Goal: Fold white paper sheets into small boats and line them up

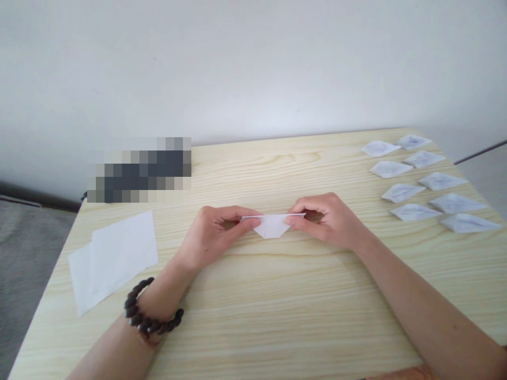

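A small folded white paper (272, 227) is held up over the middle of the table, its straight edge on top and a narrower flat edge below. My left hand (217, 232) pinches its left end between thumb and fingers. At the opposite end my right hand (325, 219) grips it in the same way, thumb on the near face. The fingers behind the paper are partly hidden. Dark beads (138, 314) circle my left wrist.
Flat white paper sheets (124, 253) lie overlapping at the left. Several folded paper boats (414, 212) stand in two rows at the right. A pixelated dark object (146, 171) sits at the back left of the wooden table (253, 316), against a white wall (253, 68).
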Available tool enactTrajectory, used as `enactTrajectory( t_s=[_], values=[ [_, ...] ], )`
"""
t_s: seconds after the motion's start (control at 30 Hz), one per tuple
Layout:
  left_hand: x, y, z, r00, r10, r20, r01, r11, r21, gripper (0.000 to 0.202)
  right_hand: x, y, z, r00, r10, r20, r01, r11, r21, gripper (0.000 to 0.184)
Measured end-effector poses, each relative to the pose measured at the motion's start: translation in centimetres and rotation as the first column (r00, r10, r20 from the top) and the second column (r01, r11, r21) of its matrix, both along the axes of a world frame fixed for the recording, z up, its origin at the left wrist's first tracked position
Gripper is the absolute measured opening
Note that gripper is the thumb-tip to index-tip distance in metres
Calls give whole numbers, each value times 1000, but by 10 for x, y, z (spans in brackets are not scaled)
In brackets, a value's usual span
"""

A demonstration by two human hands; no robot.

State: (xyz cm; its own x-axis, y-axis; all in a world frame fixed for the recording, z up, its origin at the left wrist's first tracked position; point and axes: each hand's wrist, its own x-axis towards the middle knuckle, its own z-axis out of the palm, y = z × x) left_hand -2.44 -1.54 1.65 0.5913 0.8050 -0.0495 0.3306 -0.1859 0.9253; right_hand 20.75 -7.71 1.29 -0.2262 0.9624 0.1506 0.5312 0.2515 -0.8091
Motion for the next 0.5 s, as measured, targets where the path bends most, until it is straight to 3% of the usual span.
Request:
enactTrajectory(
  t_s=[0.1, 0.2, 0.33, 0.5],
  values=[
    [0, 0, -1, 1000, 19, 25, -20, 999, 43, 20, 1, 0, 1, 1000, -2, 19, 0, 998, 62, 18],
    [0, 1, -2, 998, 58, 40, -65, 974, 215, 14, 2, 1, -2, 998, -4, 70, -14, 968, 250, 13],
    [-3, 5, -4, 998, -17, 63, -16, 873, 488, 11, 7, 4, -8, 991, 7, 137, -62, 913, 402, 17],
    [-6, 9, -9, 997, -67, -47, 81, 727, 682, 15, 11, 4, -10, 970, -46, 239, -65, 899, 433, 18]
  ],
)
